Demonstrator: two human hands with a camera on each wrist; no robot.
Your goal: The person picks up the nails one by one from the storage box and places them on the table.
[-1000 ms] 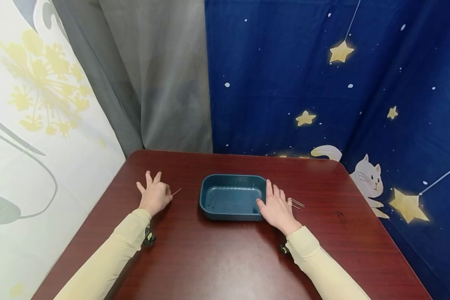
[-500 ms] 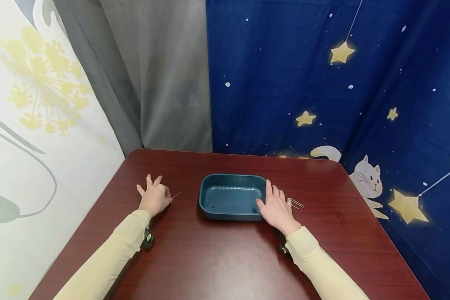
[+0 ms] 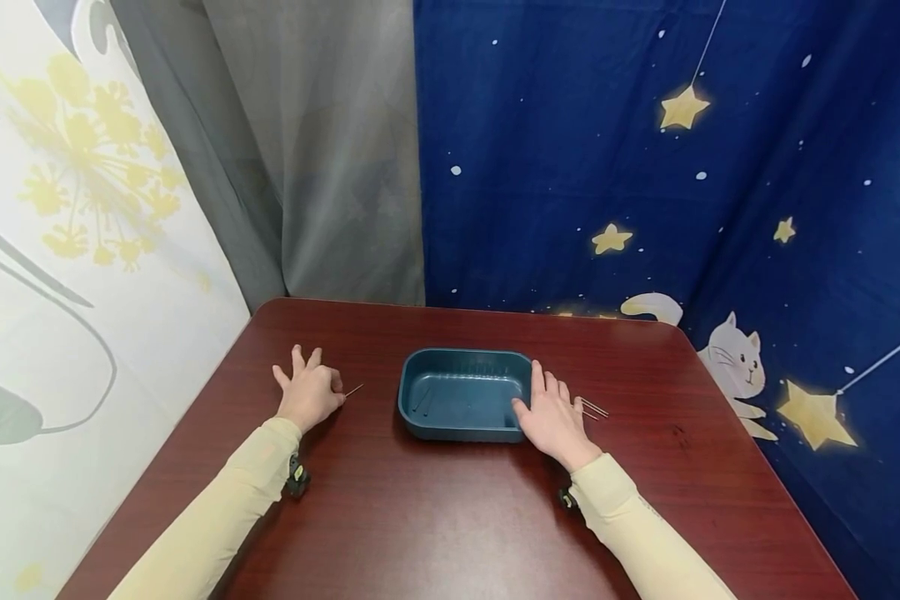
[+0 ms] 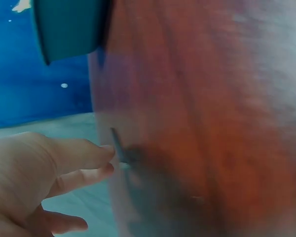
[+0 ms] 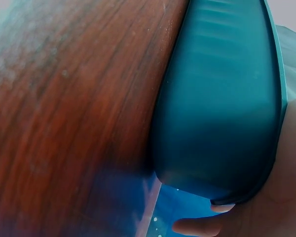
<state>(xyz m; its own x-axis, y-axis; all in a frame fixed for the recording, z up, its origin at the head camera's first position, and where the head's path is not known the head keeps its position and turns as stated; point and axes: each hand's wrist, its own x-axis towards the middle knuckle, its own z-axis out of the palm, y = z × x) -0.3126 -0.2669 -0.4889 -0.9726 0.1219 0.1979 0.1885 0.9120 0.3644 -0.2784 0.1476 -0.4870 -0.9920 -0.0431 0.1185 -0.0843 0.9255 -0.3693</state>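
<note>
In the head view, my left hand (image 3: 309, 393) pinches a thin metal rod (image 3: 354, 389), like a long nail, between thumb and forefinger, the other fingers spread. The left wrist view shows the rod (image 4: 118, 145) as a dark, blurred stick at the fingertips, low over the table. My right hand (image 3: 557, 417) rests on the right rim of a dark teal rectangular tub (image 3: 461, 434), thumb over the inside and straight fingers outside. Thin dark rods (image 3: 423, 402) lie in the tub's left part. In the right wrist view, the palm (image 5: 293, 168) lies against the tub's rim.
Several thin metal rods (image 3: 595, 407) lie just right of my right hand, partly hidden by it. The dark red wooden table (image 3: 420, 517) has rounded far corners. Behind it hang a grey curtain (image 3: 352, 167) and a blue star-patterned curtain (image 3: 540, 125).
The pinched rod's free tip has dropped slightly over the last second, my left fingers shifting a little with it. My right hand and the tub have stayed in place.
</note>
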